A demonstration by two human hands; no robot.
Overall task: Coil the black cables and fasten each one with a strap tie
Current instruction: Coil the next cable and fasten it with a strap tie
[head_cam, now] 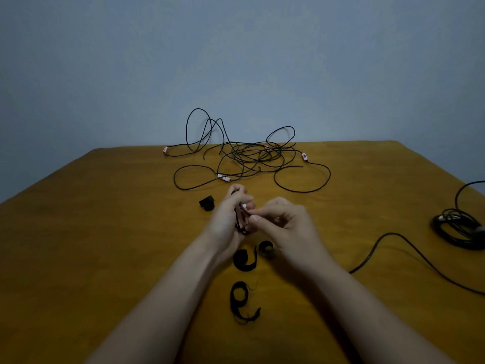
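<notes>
Hands are held together at the centre of the frame: a small black cable coil (241,219) is gripped in the curled left hand (228,219) and pinched by the right hand (283,222) fingers. Tangled cables (252,156) are seen above, strap ties (242,302) below, on the table (105,232).

coiled cable (462,227) cut off at right edge, small coil (242,219) mostly hidden between hands
</notes>
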